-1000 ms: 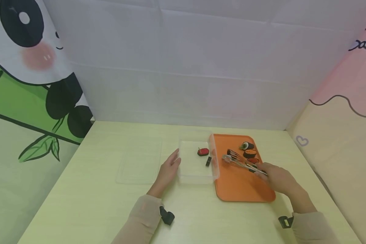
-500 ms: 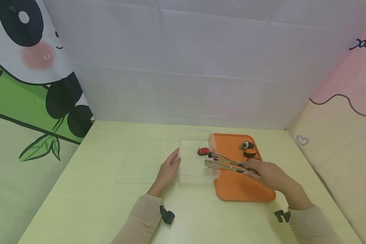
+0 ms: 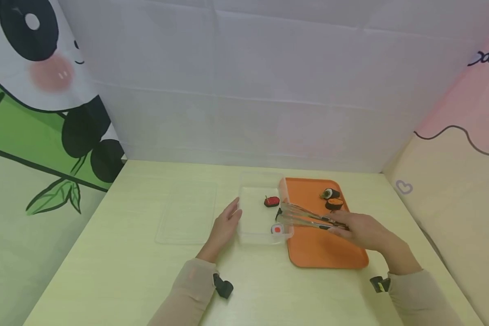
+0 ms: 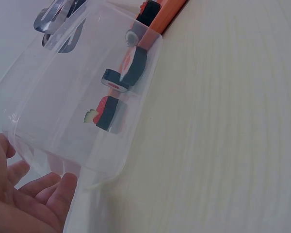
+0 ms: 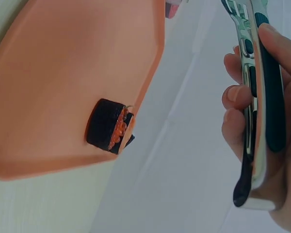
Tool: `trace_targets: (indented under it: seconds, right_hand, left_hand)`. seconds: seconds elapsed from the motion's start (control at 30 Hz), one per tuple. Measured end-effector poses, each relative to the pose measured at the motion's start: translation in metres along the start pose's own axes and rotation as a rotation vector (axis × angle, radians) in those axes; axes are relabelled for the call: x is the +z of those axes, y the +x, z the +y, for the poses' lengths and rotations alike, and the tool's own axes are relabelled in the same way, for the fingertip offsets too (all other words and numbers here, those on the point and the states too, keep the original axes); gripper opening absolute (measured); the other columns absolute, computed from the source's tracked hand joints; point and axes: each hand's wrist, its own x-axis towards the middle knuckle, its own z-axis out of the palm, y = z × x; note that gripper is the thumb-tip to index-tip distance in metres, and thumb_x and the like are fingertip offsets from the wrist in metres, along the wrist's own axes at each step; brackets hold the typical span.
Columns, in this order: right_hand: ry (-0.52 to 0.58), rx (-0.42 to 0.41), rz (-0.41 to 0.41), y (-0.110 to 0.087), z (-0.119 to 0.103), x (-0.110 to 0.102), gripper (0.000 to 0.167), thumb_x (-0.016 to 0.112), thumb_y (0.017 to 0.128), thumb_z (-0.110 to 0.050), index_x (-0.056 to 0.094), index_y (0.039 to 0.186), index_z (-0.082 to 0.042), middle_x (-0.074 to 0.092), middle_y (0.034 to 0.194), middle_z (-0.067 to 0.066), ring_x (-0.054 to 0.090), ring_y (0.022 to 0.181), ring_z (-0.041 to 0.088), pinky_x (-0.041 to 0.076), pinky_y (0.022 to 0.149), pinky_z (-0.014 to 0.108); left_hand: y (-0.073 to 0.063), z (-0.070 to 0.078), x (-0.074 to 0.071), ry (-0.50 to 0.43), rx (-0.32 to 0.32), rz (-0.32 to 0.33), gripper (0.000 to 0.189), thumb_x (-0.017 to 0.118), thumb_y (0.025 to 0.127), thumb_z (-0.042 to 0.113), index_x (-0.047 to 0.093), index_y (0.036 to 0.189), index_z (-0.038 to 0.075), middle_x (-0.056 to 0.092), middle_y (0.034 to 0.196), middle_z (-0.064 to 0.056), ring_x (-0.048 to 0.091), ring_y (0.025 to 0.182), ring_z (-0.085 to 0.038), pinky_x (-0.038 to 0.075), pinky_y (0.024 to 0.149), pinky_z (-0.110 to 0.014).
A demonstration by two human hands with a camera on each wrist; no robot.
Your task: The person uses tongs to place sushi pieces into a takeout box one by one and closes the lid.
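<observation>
A clear plastic box [image 3: 257, 226] stands at the middle of the table. Inside lie a red-topped sushi piece [image 3: 271, 201], a dark-sided piece [image 4: 134, 68] and a small white roll with a red centre [image 3: 277, 229]. My left hand [image 3: 226, 228] rests its fairly straight fingers along the box's left wall. In my right hand [image 3: 360, 231] I grip metal serving tongs [image 3: 305, 217], their tips spread over the box's right side with nothing between them. The right wrist view shows fingers wrapped round the tongs' dark-padded handle [image 5: 271, 92].
An orange tray [image 3: 323, 253] sits right against the box. At its far right are a sushi roll [image 3: 331, 194] and an orange-topped piece [image 3: 334, 203]. A clear lid [image 3: 187, 215] lies flat left of the box. A wall [image 3: 244, 131] closes off the back.
The tongs moved left from the tray to over the box and let go of the small white roll, which now lies in the box. My left hand stayed in place.
</observation>
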Motion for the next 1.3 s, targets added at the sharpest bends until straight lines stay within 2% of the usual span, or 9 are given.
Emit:
trace_targets:
  seconds: [0.13, 0.27, 0.37, 0.43, 0.53, 0.63, 0.9, 1.1, 1.3]
  right_hand:
    - [0.034, 0.048, 0.023, -0.001, 0.011, -0.01, 0.043, 0.059, 0.098, -0.036, 0.06, 0.13, -0.006, 0.059, 0.095, -0.004, 0.052, 0.076, 0.015, 0.044, 0.065, 0.036]
    - [0.006, 0.037, 0.098, 0.0, 0.035, -0.026, 0.026, 0.058, 0.1, -0.029, 0.063, 0.115, -0.009, 0.049, 0.079, -0.007, 0.045, 0.066, 0.012, 0.037, 0.057, 0.031]
    - [-0.053, 0.045, 0.128, 0.0, 0.058, -0.037, 0.018, 0.058, 0.1, -0.025, 0.063, 0.109, -0.01, 0.048, 0.078, -0.006, 0.045, 0.065, 0.013, 0.037, 0.057, 0.031]
    - [-0.095, 0.072, 0.113, -0.001, 0.073, -0.044, 0.023, 0.058, 0.1, -0.025, 0.063, 0.112, -0.006, 0.054, 0.081, -0.001, 0.05, 0.069, 0.017, 0.041, 0.059, 0.034]
    - [-0.159, 0.111, 0.055, -0.001, 0.092, -0.05, 0.039, 0.057, 0.1, -0.028, 0.06, 0.123, 0.004, 0.063, 0.1, 0.013, 0.06, 0.085, 0.028, 0.049, 0.068, 0.044]
    - [-0.21, 0.131, -0.005, -0.002, 0.107, -0.054, 0.047, 0.057, 0.1, -0.029, 0.057, 0.126, 0.01, 0.061, 0.116, 0.025, 0.061, 0.1, 0.04, 0.05, 0.076, 0.054]
    - [-0.226, 0.187, -0.095, 0.001, 0.127, -0.059, 0.049, 0.058, 0.099, -0.032, 0.058, 0.126, 0.009, 0.06, 0.117, 0.028, 0.059, 0.102, 0.046, 0.049, 0.077, 0.059]
    - [-0.202, 0.159, -0.113, 0.012, 0.132, -0.051, 0.045, 0.059, 0.098, -0.028, 0.059, 0.124, 0.009, 0.06, 0.116, 0.028, 0.058, 0.103, 0.047, 0.049, 0.08, 0.058]
    - [-0.189, 0.17, -0.115, 0.02, 0.13, -0.042, 0.048, 0.056, 0.099, -0.03, 0.057, 0.126, 0.01, 0.057, 0.121, 0.032, 0.053, 0.109, 0.052, 0.045, 0.086, 0.062]
  left_hand:
    - [0.001, 0.0, 0.001, 0.003, 0.0, -0.008, 0.05, 0.044, 0.105, 0.029, 0.035, 0.153, 0.02, 0.04, 0.15, -0.015, 0.041, 0.132, -0.038, 0.036, 0.106, -0.053]
    - [0.001, -0.001, 0.002, -0.002, -0.008, -0.001, 0.05, 0.045, 0.104, 0.029, 0.035, 0.153, 0.021, 0.04, 0.15, -0.015, 0.041, 0.132, -0.038, 0.036, 0.106, -0.053]
    - [0.001, -0.001, 0.001, -0.004, -0.006, 0.0, 0.05, 0.045, 0.104, 0.031, 0.035, 0.153, 0.02, 0.04, 0.149, -0.015, 0.042, 0.132, -0.038, 0.036, 0.105, -0.053]
    - [0.0, -0.001, 0.001, -0.007, -0.002, -0.006, 0.051, 0.044, 0.104, 0.032, 0.035, 0.153, 0.02, 0.04, 0.15, -0.015, 0.042, 0.132, -0.039, 0.037, 0.105, -0.054]
    - [0.0, -0.002, 0.001, -0.013, 0.002, -0.016, 0.051, 0.044, 0.104, 0.031, 0.034, 0.153, 0.02, 0.039, 0.15, -0.016, 0.041, 0.132, -0.039, 0.037, 0.105, -0.054]
    - [0.0, -0.001, 0.0, -0.017, 0.006, -0.022, 0.051, 0.044, 0.105, 0.03, 0.033, 0.153, 0.019, 0.038, 0.15, -0.017, 0.04, 0.133, -0.04, 0.036, 0.104, -0.056]
    - [-0.001, -0.002, 0.001, -0.026, -0.004, -0.009, 0.05, 0.045, 0.105, 0.029, 0.035, 0.153, 0.021, 0.039, 0.15, -0.015, 0.041, 0.132, -0.039, 0.036, 0.105, -0.055]
    - [-0.002, -0.002, 0.001, -0.023, 0.0, -0.009, 0.05, 0.045, 0.104, 0.031, 0.035, 0.153, 0.02, 0.039, 0.15, -0.015, 0.041, 0.132, -0.039, 0.036, 0.105, -0.055]
    - [-0.001, -0.002, 0.002, -0.023, 0.003, -0.004, 0.05, 0.045, 0.105, 0.03, 0.036, 0.152, 0.02, 0.039, 0.15, -0.016, 0.041, 0.132, -0.039, 0.036, 0.105, -0.056]
